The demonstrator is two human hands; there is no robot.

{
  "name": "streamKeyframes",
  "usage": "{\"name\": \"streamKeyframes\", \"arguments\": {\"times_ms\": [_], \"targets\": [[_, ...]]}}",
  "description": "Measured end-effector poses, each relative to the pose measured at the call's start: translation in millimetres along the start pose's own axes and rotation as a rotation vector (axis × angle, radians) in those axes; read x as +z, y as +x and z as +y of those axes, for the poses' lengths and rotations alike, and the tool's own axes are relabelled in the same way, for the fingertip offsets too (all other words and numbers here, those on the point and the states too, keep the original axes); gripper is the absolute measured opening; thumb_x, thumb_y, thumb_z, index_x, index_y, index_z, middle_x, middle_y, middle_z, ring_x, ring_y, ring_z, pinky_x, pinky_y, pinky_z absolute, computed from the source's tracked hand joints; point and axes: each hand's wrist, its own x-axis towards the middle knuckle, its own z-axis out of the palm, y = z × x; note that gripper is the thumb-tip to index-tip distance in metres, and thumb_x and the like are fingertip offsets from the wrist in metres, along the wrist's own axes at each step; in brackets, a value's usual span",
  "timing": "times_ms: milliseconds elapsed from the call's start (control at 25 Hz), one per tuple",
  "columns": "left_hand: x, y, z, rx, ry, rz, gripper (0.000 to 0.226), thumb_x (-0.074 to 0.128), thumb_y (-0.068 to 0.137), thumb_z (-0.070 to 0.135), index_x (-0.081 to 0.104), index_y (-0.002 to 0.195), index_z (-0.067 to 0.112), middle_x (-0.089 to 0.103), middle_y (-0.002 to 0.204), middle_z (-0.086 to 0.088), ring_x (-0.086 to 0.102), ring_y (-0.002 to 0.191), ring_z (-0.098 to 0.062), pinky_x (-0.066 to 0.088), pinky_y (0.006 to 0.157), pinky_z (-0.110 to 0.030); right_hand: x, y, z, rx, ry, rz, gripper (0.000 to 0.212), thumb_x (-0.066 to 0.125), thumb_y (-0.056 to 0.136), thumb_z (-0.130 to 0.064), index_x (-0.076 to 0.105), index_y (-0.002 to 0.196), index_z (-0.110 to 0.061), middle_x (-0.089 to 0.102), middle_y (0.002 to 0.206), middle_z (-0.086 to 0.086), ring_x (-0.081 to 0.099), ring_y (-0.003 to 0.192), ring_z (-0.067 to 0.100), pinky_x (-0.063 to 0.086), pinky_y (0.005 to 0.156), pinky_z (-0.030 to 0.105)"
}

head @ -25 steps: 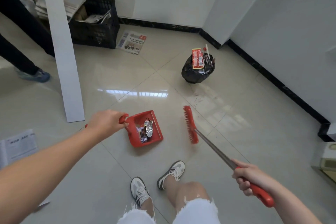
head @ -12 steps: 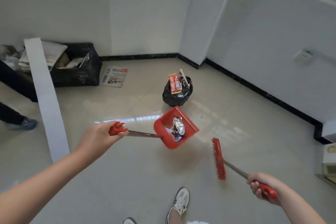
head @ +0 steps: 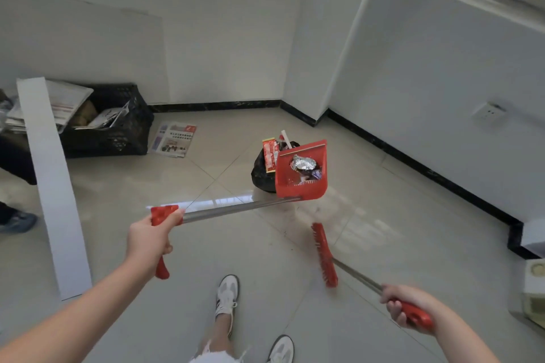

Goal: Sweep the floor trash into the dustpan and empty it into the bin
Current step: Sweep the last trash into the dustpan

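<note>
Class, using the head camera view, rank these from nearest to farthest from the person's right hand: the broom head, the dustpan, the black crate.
1. Broom head: just ahead and left of the right hand, low by the floor.
2. Dustpan: raised mid-room, in front of the bin bag.
3. Black crate: far left, against the back wall.

Single head-worn view, wide-angle, looking forward and down. Left hand (head: 149, 240) and right hand (head: 408, 308) near, low in frame; floor corner beyond them.

I see a red dustpan (head: 300, 183) with a silver foil wad (head: 303, 163), red brush (head: 324, 255), black bin bag (head: 261, 175), black crate (head: 115, 130), beige tile floor (head: 265, 259), white walls (head: 230, 38).
</note>
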Motion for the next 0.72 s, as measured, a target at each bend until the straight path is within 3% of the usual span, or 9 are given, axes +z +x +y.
{"name": "streamKeyframes", "arguments": {"times_ms": [80, 200, 320, 440, 600, 720], "targets": [[14, 21, -14, -0.113, -0.065, 0.005, 0.024, 0.079, 0.085, 0.033, 0.072, 0.091, 0.01, 0.047, 0.038, 0.012, 0.038, 0.038, -0.017, 0.037, 0.052, -0.024, 9, -5, -22, 0.0, -0.001, -0.006, 0.028, 0.047, 0.088, 0.005, 0.05, 0.103, -0.018, 0.041, 0.047, 0.002, 0.038, 0.027, 0.007, 0.028, 0.028, 0.011], [27, 53, -17, -0.276, -0.226, -0.047, 0.024, 0.078, 0.087, 0.027, 0.066, 0.092, 0.006, 0.043, 0.058, -0.003, 0.032, 0.028, -0.007, 0.035, 0.04, -0.017, 28, -10, -52, -0.045, 0.039, -0.013, 0.039, 0.045, 0.088, 0.005, 0.046, 0.115, -0.023, 0.039, 0.05, 0.003, 0.036, 0.028, 0.007, 0.027, 0.028, 0.011], [31, 87, -5, -0.387, -0.362, -0.056, 0.021, 0.076, 0.089, 0.018, 0.058, 0.083, 0.009, 0.038, 0.062, -0.005, 0.028, 0.024, -0.003, 0.03, 0.032, -0.011, 50, -13, -85, -0.076, 0.022, 0.006, 0.047, 0.046, 0.087, 0.006, 0.042, 0.123, -0.025, 0.04, 0.052, 0.004, 0.035, 0.029, 0.007, 0.028, 0.029, 0.012], [27, 116, -1, -0.513, -0.422, -0.029, 0.028, 0.075, 0.089, 0.02, 0.051, 0.077, 0.012, 0.038, 0.057, -0.004, 0.029, 0.021, -0.003, 0.032, 0.031, -0.01, 69, -12, -111, -0.095, 0.017, 0.01, 0.052, 0.048, 0.085, 0.006, 0.042, 0.128, -0.024, 0.042, 0.052, 0.005, 0.036, 0.031, 0.008, 0.029, 0.03, 0.013], [25, 137, -29, -0.733, -0.419, -0.054, 0.034, 0.061, 0.099, 0.033, 0.045, 0.076, 0.014, 0.035, 0.027, 0.003, 0.028, 0.016, -0.006, 0.034, 0.029, -0.009, 86, -10, -138, -0.103, 0.048, 0.004, 0.049, 0.048, 0.086, 0.006, 0.043, 0.129, -0.019, 0.041, 0.05, 0.003, 0.036, 0.03, 0.007, 0.028, 0.029, 0.013], [36, 132, -50, -0.808, -0.426, -0.069, 0.034, 0.062, 0.098, 0.039, 0.045, 0.078, 0.016, 0.032, 0.028, 0.003, 0.028, 0.016, -0.008, 0.035, 0.029, -0.01, 101, -12, -151, -0.086, 0.043, -0.007, 0.043, 0.046, 0.088, 0.004, 0.044, 0.125, -0.017, 0.042, 0.049, 0.002, 0.038, 0.029, 0.005, 0.028, 0.027, 0.012]]}}
